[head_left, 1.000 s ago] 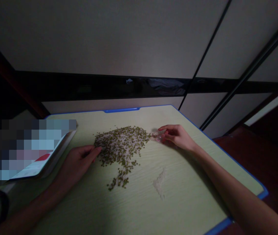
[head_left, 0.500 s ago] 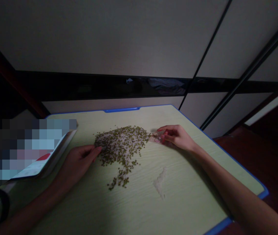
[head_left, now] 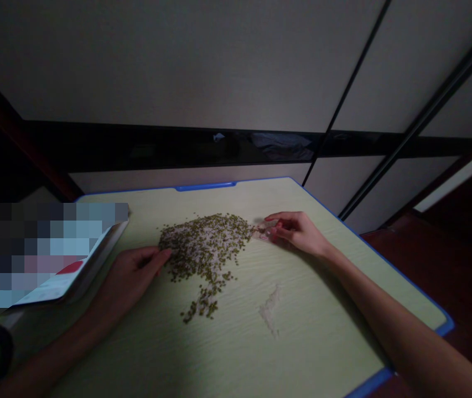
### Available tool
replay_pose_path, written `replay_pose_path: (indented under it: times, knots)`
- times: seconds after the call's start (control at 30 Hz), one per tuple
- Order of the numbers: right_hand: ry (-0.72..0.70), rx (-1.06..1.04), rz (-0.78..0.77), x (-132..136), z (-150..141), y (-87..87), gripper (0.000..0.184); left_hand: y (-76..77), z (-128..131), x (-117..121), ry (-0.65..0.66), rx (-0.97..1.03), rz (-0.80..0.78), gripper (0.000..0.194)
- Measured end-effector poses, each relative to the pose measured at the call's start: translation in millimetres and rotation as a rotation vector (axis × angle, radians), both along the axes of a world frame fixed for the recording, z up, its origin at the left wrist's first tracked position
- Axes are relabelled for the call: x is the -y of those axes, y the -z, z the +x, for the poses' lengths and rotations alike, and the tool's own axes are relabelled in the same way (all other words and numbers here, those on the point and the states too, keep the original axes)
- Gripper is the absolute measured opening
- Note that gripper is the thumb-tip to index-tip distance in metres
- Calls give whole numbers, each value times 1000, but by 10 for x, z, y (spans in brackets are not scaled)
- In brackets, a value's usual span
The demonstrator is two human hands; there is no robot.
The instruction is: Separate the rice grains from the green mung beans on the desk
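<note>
A mixed pile of green mung beans and white rice-like grains (head_left: 206,240) is spread on the pale folding table (head_left: 227,359), with a trail of beans running toward me. My left hand (head_left: 138,271) rests at the pile's left edge, thumb and forefinger pressed together; whatever is between them is hidden. On the right, my right hand (head_left: 297,232) is half curled, with forefinger and thumb apart, over a small pale patch with reddish bits (head_left: 263,231). Whether that patch is loose grains or clear plastic, I cannot tell. A separate small heap of white grains (head_left: 271,312) lies nearer me.
At the left stands a tablet-like device (head_left: 48,287) with a lit screen, partly pixelated. Blue edging (head_left: 393,268) runs round the table. Behind it rise pale cabinet panels (head_left: 186,66) with a dark band (head_left: 169,146).
The view has shifted very slightly. My right hand's forefinger and thumb look a little further apart over the pale patch. My left hand keeps its place at the pile's edge.
</note>
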State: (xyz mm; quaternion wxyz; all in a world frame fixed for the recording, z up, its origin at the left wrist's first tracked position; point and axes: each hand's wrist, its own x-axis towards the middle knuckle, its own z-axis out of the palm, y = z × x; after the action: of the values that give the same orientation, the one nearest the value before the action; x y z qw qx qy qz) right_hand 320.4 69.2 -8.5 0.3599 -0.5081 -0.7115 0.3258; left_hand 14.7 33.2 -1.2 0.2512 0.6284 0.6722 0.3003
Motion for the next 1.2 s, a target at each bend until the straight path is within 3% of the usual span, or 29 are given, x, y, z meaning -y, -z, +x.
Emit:
replay_pose_path:
  times: [0.2, 0.4, 0.5, 0.7, 0.87, 1.03, 1.2]
  knots:
    - [36, -55, -48, 2, -15, -20, 31, -2, 1, 23, 3, 4, -14, 38]
    - [285, -157, -30, -52, 120, -60, 39, 4, -6, 7, 2, 7, -18, 38]
    - [321, -167, -2, -57, 160, -86, 39, 0, -4, -3, 13, 3, -18, 38]
    - [126, -69, 28, 19, 63, -154, 29, -19, 19, 7, 7, -7, -21, 39]
    - [-53, 172, 157, 58, 40, -150, 26, -22, 16, 11, 4, -8, -19, 38]
    - [-88, 283, 204, 72, 32, -145, 27, -33, 7, 11, 14, -19, -20, 38]
    - [-102, 247, 191, 95, -21, -148, 27, -17, 0, 2, 18, -14, -7, 38]
